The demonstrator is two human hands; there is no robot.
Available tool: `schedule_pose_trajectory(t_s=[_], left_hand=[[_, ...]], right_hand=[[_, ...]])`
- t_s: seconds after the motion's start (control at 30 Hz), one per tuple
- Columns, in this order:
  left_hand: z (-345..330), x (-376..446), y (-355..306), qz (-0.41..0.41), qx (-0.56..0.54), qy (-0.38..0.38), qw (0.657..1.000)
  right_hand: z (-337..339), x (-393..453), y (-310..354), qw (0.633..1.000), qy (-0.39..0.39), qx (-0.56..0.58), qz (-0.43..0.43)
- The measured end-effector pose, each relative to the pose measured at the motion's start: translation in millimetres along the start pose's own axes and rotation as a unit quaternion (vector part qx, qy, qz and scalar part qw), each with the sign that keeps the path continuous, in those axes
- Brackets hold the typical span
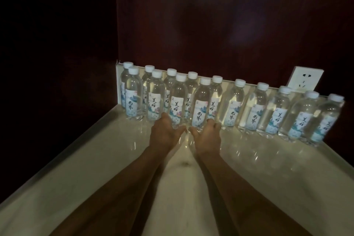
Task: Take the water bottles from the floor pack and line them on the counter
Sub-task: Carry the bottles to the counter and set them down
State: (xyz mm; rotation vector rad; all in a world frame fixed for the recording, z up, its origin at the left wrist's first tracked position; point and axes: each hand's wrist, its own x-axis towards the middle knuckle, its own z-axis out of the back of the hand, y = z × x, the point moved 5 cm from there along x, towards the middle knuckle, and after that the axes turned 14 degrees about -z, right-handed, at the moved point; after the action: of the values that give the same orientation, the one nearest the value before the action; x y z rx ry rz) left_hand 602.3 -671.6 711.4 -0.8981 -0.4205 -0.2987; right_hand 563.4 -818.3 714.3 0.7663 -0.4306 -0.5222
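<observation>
Fourteen capped water bottles (234, 104) stand on the pale counter (99, 163) before you, ranged along its back edge under the dark red wall (220, 25). A white wall socket (304, 78) sits on that wall just above the right end of the line. At the left the bottles stand two deep, so the front ones block your reach to those behind; to the right they run in a single file.

Every bottle is upright, long axis vertical, white cap on top, label facing you.

Your left hand (165, 132) wraps the base of one front-row bottle (178, 99), and your right hand (207, 136) wraps the base of the neighbouring bottle (201, 105). The two thumbs nearly meet between them.

Your fingers hide the bottoms of both held bottles, so you cannot tell whether they rest on the counter. The back-row labels are mostly covered, and the room is dim.
</observation>
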Motion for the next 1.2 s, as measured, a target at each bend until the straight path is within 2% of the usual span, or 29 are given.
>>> schedule_pose_trajectory(t_s=[0.2, 0.33, 0.5, 0.63, 0.73, 0.87, 1.03, 1.2], left_hand=[[68, -44, -9, -0.01, 0.003, 0.017, 1.0], [126, -99, -19, -0.021, -0.024, 0.006, 0.999], [214, -196, -27, -0.07, -0.06, -0.071, 0.993], [281, -273, -21, -0.082, -0.025, -0.073, 0.994], [331, -330, -5, -0.059, 0.016, -0.085, 0.995], [397, -402, 22, -0.032, 0.063, -0.139, 0.988], [458, -493, 76, 0.086, 0.102, -0.207, 0.969], [480, -565, 139, 0.198, 0.08, -0.261, 0.941]], right_hand=[[24, -57, 16, 0.998, -0.002, 0.05, 0.031], [38, -124, 41, 0.993, 0.022, 0.105, 0.049], [55, -232, 68, 0.966, 0.05, 0.241, 0.073], [53, -324, 88, 0.938, 0.11, 0.321, 0.076], [39, -397, 104, 0.91, 0.181, 0.361, 0.098], [-4, -488, 118, 0.884, 0.284, 0.346, 0.135], [-63, -583, 125, 0.854, 0.408, 0.294, 0.133], [-115, -649, 123, 0.814, 0.515, 0.238, 0.123]])
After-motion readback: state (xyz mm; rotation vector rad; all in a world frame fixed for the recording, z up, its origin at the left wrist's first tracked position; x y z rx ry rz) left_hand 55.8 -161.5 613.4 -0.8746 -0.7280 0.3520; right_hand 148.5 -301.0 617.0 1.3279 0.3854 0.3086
